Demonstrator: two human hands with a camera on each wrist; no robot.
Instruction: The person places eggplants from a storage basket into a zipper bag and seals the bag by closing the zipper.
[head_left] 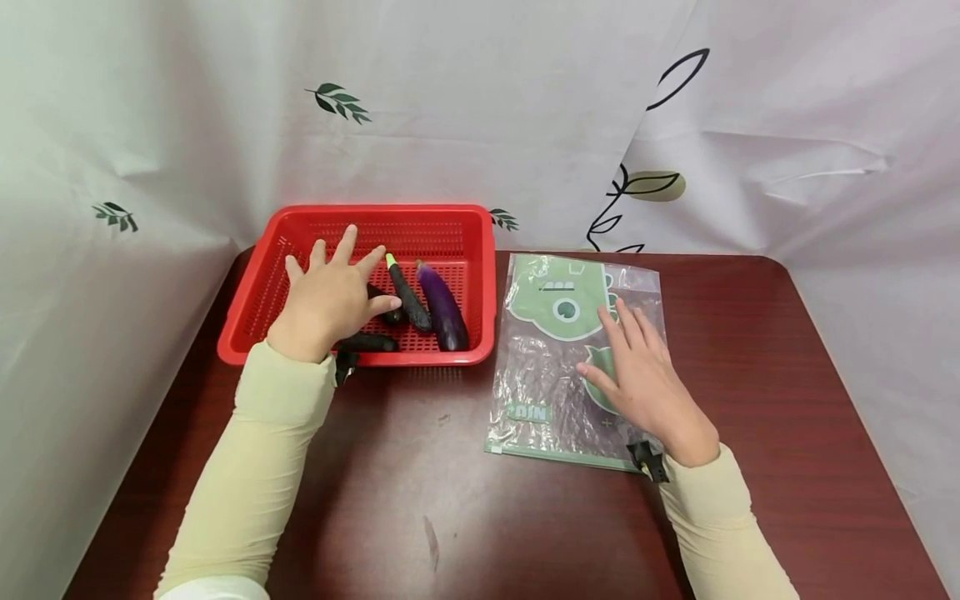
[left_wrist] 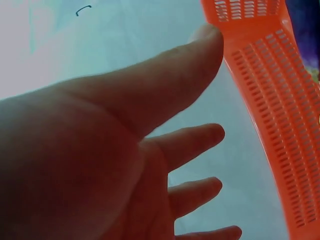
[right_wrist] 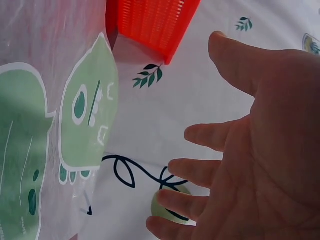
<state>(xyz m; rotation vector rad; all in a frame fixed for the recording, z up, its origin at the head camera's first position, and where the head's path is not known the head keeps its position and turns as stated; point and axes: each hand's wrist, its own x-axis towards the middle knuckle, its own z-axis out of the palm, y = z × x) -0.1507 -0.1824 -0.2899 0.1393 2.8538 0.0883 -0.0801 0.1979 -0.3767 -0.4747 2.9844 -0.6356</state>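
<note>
Left hand [head_left: 330,304], fingers spread, empty, was over red basket [head_left: 420,359] at far-left corner of tabletop [head_left: 375,475]; eggplant [head_left: 446,312] lay inside, ungrasped. Right hand [head_left: 651,385], likewise released, was over bag [head_left: 528,371] by far edge: flat, apparently unfilled.

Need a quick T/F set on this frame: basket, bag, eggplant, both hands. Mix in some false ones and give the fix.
1. The red basket stands to the left of the clear bag. True.
2. The bag stands upright. False: it lies flat on the table.
3. In the head view, the left hand is over the basket, left of the purple eggplant. True.
4. The left hand grips the eggplant. False: it is open and holds nothing.
5. In the head view, the right hand is open over the bag. True.
6. The eggplant is in the bag. False: it lies in the basket.
</note>
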